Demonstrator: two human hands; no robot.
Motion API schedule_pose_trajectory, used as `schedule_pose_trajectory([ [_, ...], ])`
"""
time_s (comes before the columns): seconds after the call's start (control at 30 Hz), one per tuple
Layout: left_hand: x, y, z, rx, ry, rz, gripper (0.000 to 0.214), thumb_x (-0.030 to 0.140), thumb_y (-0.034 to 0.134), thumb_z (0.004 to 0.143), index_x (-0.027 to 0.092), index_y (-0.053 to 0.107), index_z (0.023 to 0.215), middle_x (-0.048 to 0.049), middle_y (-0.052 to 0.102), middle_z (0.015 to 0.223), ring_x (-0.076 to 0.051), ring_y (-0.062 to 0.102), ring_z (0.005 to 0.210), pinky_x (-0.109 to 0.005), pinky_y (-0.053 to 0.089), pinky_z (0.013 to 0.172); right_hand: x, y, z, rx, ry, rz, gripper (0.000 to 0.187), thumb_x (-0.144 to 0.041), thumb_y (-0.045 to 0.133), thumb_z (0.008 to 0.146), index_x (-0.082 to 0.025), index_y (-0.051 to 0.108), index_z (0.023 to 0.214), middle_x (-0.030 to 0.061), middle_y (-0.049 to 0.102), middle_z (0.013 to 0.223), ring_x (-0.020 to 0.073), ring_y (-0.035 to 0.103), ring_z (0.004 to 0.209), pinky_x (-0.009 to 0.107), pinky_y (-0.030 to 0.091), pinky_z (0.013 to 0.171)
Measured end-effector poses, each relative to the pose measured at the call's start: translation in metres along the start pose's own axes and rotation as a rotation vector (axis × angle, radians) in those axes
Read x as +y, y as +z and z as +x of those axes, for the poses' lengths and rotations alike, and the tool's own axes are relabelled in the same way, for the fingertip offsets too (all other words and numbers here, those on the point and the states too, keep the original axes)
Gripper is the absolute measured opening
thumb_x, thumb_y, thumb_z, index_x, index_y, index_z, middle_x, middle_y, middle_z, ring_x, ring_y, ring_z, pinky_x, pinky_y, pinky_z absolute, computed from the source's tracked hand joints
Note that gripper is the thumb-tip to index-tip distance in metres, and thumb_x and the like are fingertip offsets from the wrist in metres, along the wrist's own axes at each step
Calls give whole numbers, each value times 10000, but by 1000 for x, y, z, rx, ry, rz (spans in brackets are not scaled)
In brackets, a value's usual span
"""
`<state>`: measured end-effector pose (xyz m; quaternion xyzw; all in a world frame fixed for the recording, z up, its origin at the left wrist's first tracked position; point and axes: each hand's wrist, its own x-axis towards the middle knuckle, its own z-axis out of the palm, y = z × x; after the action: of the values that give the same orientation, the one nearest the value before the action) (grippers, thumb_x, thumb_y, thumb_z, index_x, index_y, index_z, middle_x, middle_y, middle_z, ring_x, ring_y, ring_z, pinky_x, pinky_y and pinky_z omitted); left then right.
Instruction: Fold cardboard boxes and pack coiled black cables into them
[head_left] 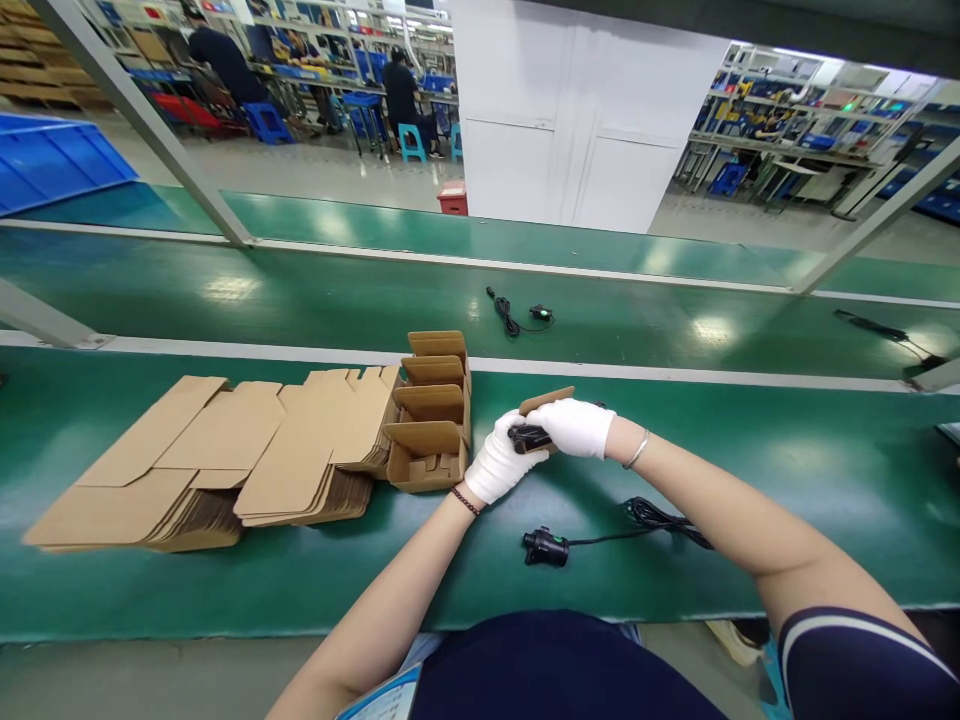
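Observation:
Both my hands wear white gloves and meet over a small brown cardboard box (553, 397), mostly hidden by them. My left hand (499, 465) is closed around the near left side of the box. Closed over its right side, my right hand (576, 427) grips a black corded device (529, 437) at the box's opening; how deep it sits is hidden. Closer to my body, another black device (546, 547) lies on the green table, its coiled cable (664, 518) stretching right beneath my right forearm.
Left of my hands stands a row of open cardboard boxes (426, 440), beside stacks of flat cardboard blanks (315, 440). On the green belt (337, 310) behind a pale rail lie a corded device (540, 313) and a black cord (874, 325). Slanted metal posts (150, 120) rise at both sides.

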<state>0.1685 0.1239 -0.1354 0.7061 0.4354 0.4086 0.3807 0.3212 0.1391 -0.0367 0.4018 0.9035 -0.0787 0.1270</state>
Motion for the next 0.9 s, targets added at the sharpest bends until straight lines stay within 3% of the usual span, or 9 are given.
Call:
schedule_pose_trajectory([
  [0.2,1,2,-1,77,-66,45,647,227,814,570,181,498,1133,-70,663,1071,-221,659,973,-385,528,903,13,-4,27,-229,-72,26,107,-162,582,762,-105,674,761,107,688,763,217,623,664,290,417,628],
  [0.3,7,-2,-2,60,-103,101,598,253,810,592,191,522,1113,-67,674,1063,-227,665,959,-391,535,889,15,-5,26,-253,-85,52,93,-161,589,756,-123,671,776,93,695,780,203,620,682,279,412,645],
  [0.4,13,-7,-10,88,-29,204,542,255,789,640,198,545,1120,-82,662,1125,-243,650,1016,-401,523,911,14,-7,19,-262,-104,88,104,-177,615,755,-150,671,838,70,703,811,190,622,694,263,415,659],
  [0.5,17,-6,-31,332,110,393,455,255,737,715,161,565,1126,-135,633,1188,-279,598,1120,-434,482,961,11,-9,16,-259,-48,134,149,-174,601,770,-160,649,911,72,701,826,191,623,654,257,407,596],
  [0.57,20,-2,-48,468,211,535,257,270,684,775,168,615,1001,-127,668,1089,-283,620,1055,-435,487,913,9,-10,15,-256,3,145,203,-135,581,760,-159,627,956,75,697,815,192,619,617,253,388,541],
  [0.63,22,3,-61,399,311,658,102,263,626,827,192,640,898,-102,693,1011,-262,651,928,-404,493,812,8,-9,14,-231,13,146,240,-127,568,758,-163,608,992,75,698,817,193,621,613,249,379,520],
  [0.7,26,6,-66,209,343,757,158,240,567,866,199,649,995,-107,685,1089,-251,654,874,-383,475,741,7,-8,13,-177,-16,164,222,-168,572,777,-174,597,998,77,701,846,198,634,656,247,390,537],
  [0.8,33,6,-60,37,252,886,353,217,487,906,184,554,1251,-139,645,1182,-262,637,871,-387,447,698,5,-8,10,-132,-54,189,230,-204,578,793,-180,588,1021,83,704,907,206,650,725,251,410,578],
  [0.9,40,2,-51,-44,210,991,348,212,419,936,197,555,1257,-121,669,1055,-262,619,822,-386,426,670,1,-9,9,-229,-21,157,272,-162,568,771,-175,597,1041,96,702,944,212,653,745,264,418,602],
])
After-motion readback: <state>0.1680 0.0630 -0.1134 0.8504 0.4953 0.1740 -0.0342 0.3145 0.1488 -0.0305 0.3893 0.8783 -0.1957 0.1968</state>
